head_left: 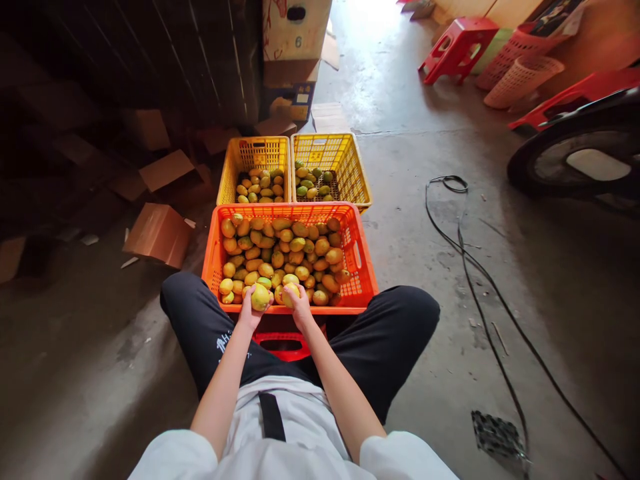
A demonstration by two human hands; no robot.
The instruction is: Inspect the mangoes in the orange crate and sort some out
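Note:
Over the near edge of a big orange crate (369, 267), my left hand (249, 312) is closed around a round yellow fruit (260, 298). Just to its right, my right hand (300, 308) grips another yellow fruit (290, 295), partly covered by the fingers. A pile of oval yellow-orange fruit (280, 243), mango-like in look, fills much of the orange crate. Behind it stand two yellow crates side by side. The left yellow crate (226, 175) holds mostly yellow fruit; greener fruit (305, 184) lies in the right yellow crate (356, 167).
My knees flank the orange crate, above a red plastic piece (283, 338). Cardboard boxes (159, 235) lie at left, and stacked boxes (295, 40) rise behind. A black cable (470, 267) trails along the right floor, near a wheel (575, 157). A red stool (457, 48) stands farther back.

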